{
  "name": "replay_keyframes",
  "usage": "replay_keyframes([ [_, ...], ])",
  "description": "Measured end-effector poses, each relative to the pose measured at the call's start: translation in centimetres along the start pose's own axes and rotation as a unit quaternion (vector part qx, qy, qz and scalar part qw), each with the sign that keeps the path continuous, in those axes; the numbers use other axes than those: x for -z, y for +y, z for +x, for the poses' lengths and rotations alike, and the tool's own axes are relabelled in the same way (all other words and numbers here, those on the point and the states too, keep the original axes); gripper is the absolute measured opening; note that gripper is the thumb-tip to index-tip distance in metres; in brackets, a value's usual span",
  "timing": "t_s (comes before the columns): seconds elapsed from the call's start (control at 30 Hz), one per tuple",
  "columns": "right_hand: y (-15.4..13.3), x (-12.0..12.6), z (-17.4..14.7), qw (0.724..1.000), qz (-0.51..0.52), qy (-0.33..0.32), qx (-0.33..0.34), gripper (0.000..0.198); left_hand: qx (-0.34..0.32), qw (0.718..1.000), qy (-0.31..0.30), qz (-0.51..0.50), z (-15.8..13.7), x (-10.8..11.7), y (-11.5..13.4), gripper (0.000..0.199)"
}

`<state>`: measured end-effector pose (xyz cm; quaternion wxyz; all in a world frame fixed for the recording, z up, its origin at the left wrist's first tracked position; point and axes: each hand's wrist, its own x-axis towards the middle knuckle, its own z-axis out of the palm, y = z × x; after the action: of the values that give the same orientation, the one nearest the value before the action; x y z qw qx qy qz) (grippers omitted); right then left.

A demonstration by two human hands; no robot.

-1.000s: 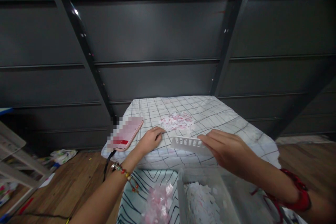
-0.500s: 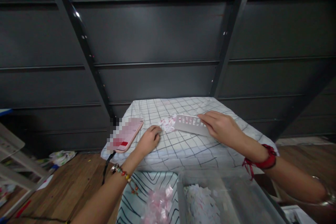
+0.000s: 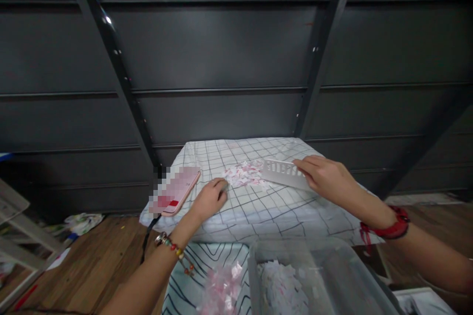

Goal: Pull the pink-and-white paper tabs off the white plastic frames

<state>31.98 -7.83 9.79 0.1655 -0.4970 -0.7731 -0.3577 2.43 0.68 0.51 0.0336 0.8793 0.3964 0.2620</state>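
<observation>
My right hand (image 3: 325, 175) pinches the right end of a flat whitish plastic board (image 3: 284, 176) with a row of slots along its upper edge. The board tilts over the grid-patterned cloth (image 3: 251, 211). Against its left end lies a loose spread of small white and pink paper slips (image 3: 246, 173). My left hand (image 3: 211, 199) rests on the cloth at the left edge of these slips. Its fingers are curled together, and whatever may be under them is hidden. A pink phone (image 3: 183, 188), partly pixelated, lies to the left of that hand.
In front stands a translucent plastic bin (image 3: 334, 261) holding a heap of paper slips (image 3: 283, 288). Left of it, small pink clear-wrapped packets (image 3: 221, 288) lie on a wavy-striped surface (image 3: 185, 280). A dark panelled wall (image 3: 221, 44) rises behind the cloth.
My right hand has drawn the slotted board to the right, and more of the paper slips show, spread wider. My left hand has stayed nearly in place.
</observation>
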Motion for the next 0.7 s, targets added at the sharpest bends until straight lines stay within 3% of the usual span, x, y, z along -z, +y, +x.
replay_keyframes([
  [0.13, 0.2, 0.3, -1.3, 1.0, 0.006, -0.011, 0.015, 0.027, -0.068, 0.997, -0.029, -0.017, -0.1, 0.4, 0.6, 0.03],
  [0.7, 0.3, 1.2, -2.5, 0.996, 0.086, -0.004, 0.023, 0.029, -0.072, 0.995, -0.066, -0.031, 0.0, 0.6, 0.8, 0.026],
])
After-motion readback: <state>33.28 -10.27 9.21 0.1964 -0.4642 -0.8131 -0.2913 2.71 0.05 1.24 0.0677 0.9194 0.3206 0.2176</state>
